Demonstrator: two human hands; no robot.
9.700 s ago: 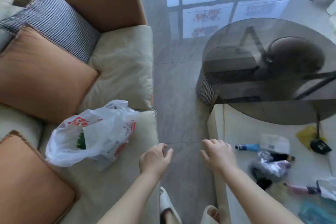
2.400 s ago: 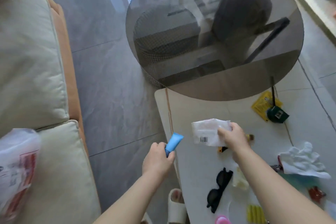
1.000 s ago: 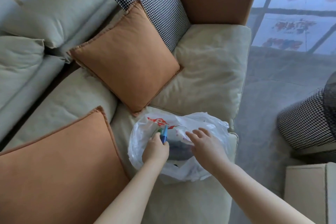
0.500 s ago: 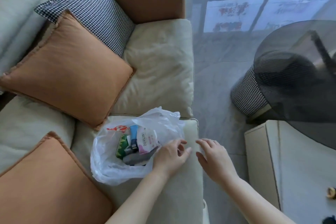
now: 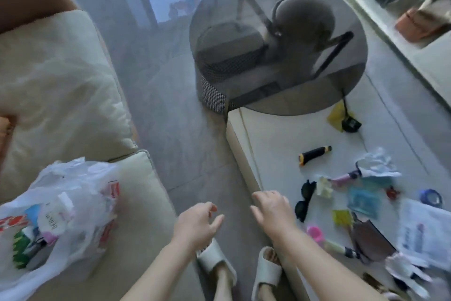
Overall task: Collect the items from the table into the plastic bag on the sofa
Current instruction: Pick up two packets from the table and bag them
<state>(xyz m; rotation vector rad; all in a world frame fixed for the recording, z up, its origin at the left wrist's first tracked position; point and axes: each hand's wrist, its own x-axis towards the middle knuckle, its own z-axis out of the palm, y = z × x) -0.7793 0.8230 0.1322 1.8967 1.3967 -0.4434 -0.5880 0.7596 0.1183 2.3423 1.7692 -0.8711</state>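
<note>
Both hands empty, left hand and right hand with fingers loosely apart, poised between sofa and counter, seemingly for the next pick; bag open on sofa; sunglasses, black tube and other items on counter.

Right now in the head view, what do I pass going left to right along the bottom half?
plastic bag → left hand → right hand → black sunglasses → blue packet → blue tape roll
</note>
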